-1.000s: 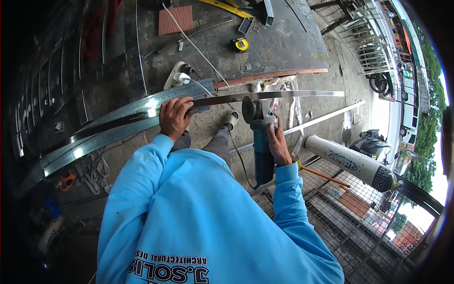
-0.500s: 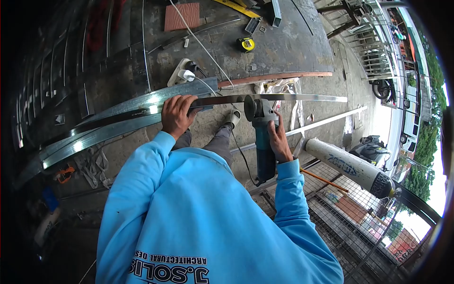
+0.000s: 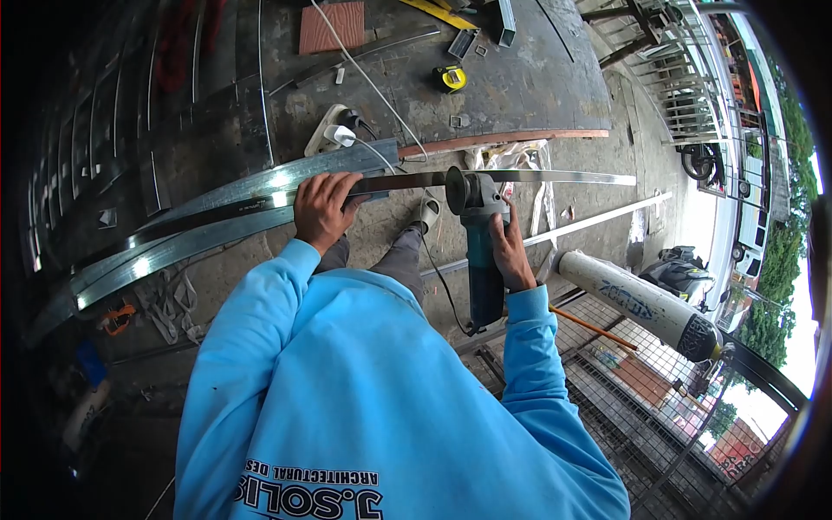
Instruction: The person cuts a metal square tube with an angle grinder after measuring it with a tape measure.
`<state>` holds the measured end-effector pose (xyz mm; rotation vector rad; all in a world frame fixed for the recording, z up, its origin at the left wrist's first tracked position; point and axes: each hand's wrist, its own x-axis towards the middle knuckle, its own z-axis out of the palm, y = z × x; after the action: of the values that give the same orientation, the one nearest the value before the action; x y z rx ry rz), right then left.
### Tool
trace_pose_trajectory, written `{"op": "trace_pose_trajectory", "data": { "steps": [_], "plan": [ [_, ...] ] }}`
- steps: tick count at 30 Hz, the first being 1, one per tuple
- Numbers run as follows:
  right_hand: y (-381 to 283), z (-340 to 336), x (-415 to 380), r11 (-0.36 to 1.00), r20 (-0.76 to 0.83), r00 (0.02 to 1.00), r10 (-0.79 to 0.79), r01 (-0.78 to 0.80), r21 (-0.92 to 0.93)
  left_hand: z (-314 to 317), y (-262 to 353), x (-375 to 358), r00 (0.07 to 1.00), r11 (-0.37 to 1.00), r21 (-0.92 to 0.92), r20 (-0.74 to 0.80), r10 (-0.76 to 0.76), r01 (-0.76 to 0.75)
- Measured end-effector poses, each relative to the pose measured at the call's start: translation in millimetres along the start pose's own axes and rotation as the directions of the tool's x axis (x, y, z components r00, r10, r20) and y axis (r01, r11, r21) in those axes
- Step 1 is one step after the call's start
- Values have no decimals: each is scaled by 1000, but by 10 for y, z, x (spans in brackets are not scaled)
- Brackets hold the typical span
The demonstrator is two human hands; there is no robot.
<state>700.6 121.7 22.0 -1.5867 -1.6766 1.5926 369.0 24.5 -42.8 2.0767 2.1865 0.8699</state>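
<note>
My left hand (image 3: 323, 210) is closed around a long metal bar (image 3: 394, 183), thumb on the near side and fingers over the top. The bar runs from the far left across to the right, its tip beyond the angle grinder. Wrapped round the head end of the teal angle grinder (image 3: 485, 269) is my right hand (image 3: 511, 250). The grinder stands with its body toward me, and its disc (image 3: 456, 190) overlaps the bar in this view. Wider galvanized channels (image 3: 260, 184) lie under the bar on the left, by my left hand.
On the dark metal worktable (image 3: 520, 91) are a yellow tape measure (image 3: 451, 79), a power strip (image 3: 325, 130) with plugs, a reddish board (image 3: 333, 29) and short tube offcuts (image 3: 463, 42). A white gas cylinder (image 3: 637, 303) lies at right beside wire mesh (image 3: 607, 364). A cord hangs below the grinder.
The grinder and its disc have tilted and shifted very slightly upward in view. Both hands keep their hold, and the bar stays nearly where it was.
</note>
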Motion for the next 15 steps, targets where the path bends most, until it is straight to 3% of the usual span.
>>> {"op": "trace_pose_trajectory", "data": {
  "steps": [6,15],
  "plan": [
    [-48,7,-7,997,-29,1000,-10,8,-81,-15,5,17,1000,1000,3,-12,-6,6],
    [-85,46,-32,1000,-40,999,-18,17,-24,-2,12,7,1000,1000,-8,-3,-21,21]
  ]
}}
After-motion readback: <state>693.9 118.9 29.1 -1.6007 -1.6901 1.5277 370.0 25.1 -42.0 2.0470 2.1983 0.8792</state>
